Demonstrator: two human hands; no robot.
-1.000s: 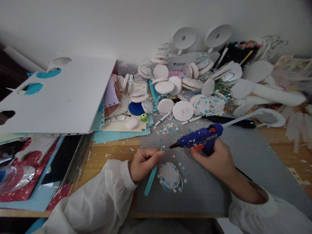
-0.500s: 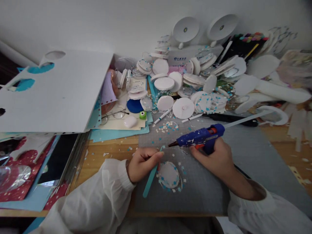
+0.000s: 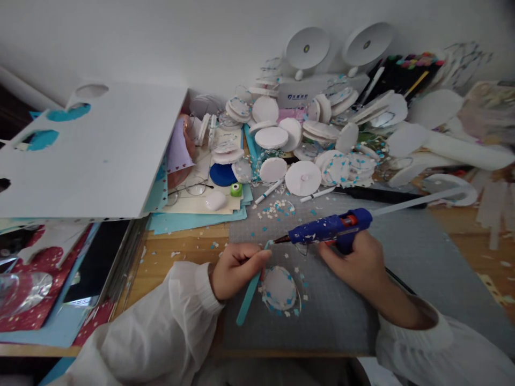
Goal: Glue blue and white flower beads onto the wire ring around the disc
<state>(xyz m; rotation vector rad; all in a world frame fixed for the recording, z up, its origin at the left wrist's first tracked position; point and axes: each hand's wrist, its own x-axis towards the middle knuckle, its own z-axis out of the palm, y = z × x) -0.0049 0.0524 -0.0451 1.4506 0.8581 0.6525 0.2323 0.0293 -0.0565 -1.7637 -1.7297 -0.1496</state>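
My right hand (image 3: 360,260) is wrapped round the handle of a blue hot glue gun (image 3: 322,228) with a white glue stick in its back. The gun's nozzle points left, at the tip of teal tweezers (image 3: 250,297) pinched in my left hand (image 3: 239,271). Something small and pale, perhaps a paper flower, is at that tip; nozzle and tip look very close, and whether they touch I cannot tell. Below lies a white disc (image 3: 278,288) ringed with blue and white flowers, with loose flowers around it.
A grey cutting mat (image 3: 341,327) covers the middle of the desk. White discs (image 3: 271,138), many with flowers, are piled behind it. Small loose flowers (image 3: 277,209) and two white pens lie nearer. On the left stand a large white board (image 3: 100,171) with holes and stacked papers.
The glue gun in my right hand has shifted slightly left, bringing its nozzle up to the tweezers' tip. My left hand has barely moved.
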